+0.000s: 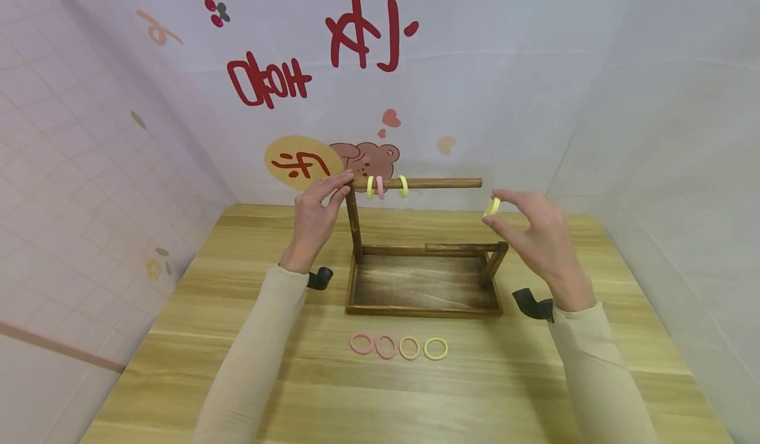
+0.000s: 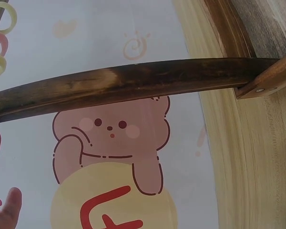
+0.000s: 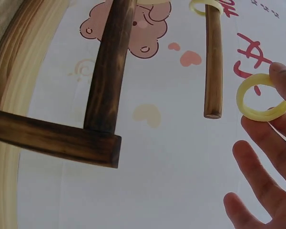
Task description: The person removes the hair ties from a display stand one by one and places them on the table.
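Observation:
My right hand (image 1: 537, 233) pinches a pale yellow ring (image 3: 241, 98) between thumb and fingers. The ring is off the free right end of the upper wooden rod (image 1: 445, 183), apart from it. On that rod hang a yellow ring (image 1: 370, 187), a pink ring (image 1: 380, 188) and, a little to the right, another yellow ring (image 1: 404, 187). My left hand (image 1: 315, 216) is at the rod's left end, by the top of the dark wooden post (image 2: 133, 83), with fingers extended. In the left wrist view its thumb (image 2: 10, 205) stands apart from the post.
The wooden rack's tray base (image 1: 421, 311) stands on the table (image 1: 267, 378). A lower rod (image 1: 457, 247) reaches left from a short right-hand post (image 1: 494, 264). In front lie two pink rings (image 1: 352, 343), an orange ring (image 1: 410, 359) and a yellow ring (image 1: 436, 359). Behind hangs a printed cloth (image 1: 505, 101).

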